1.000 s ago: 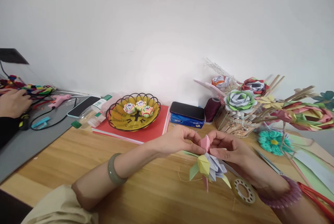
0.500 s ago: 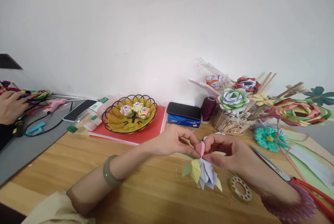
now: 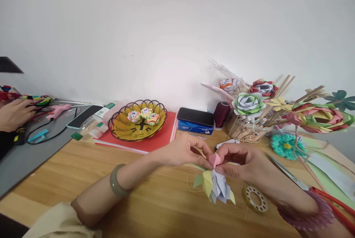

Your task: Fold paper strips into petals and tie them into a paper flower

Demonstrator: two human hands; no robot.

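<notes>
Both of my hands pinch a folded paper flower [image 3: 219, 186] between thumb and fingers, just above the table. Its pink paper tip [image 3: 214, 159] points up between the fingertips, while white, yellow and green folds hang below. My left hand [image 3: 191, 151] grips it from the left and wears a ring. From the right, my right hand [image 3: 244, 160] closes on the same pink part. A thin string [image 3: 194, 190] trails at the flower's left. Lying by my right wrist is a roll of tape [image 3: 255, 199].
Scissors [image 3: 294, 179] lie at right beside green paper. Behind stand a basket of paper flowers [image 3: 244, 132], a thread spool [image 3: 221, 114] and a tissue pack [image 3: 194, 127]. A yellow basket [image 3: 124, 131] rests on red paper [image 3: 133, 146]. Another person's hand [image 3: 16, 114] is near a pink glue gun [image 3: 58, 111].
The flower has tilted and dipped slightly, with its pink tip a little lower between my fingers. At far left, the other person's hand has shifted a little to the right.
</notes>
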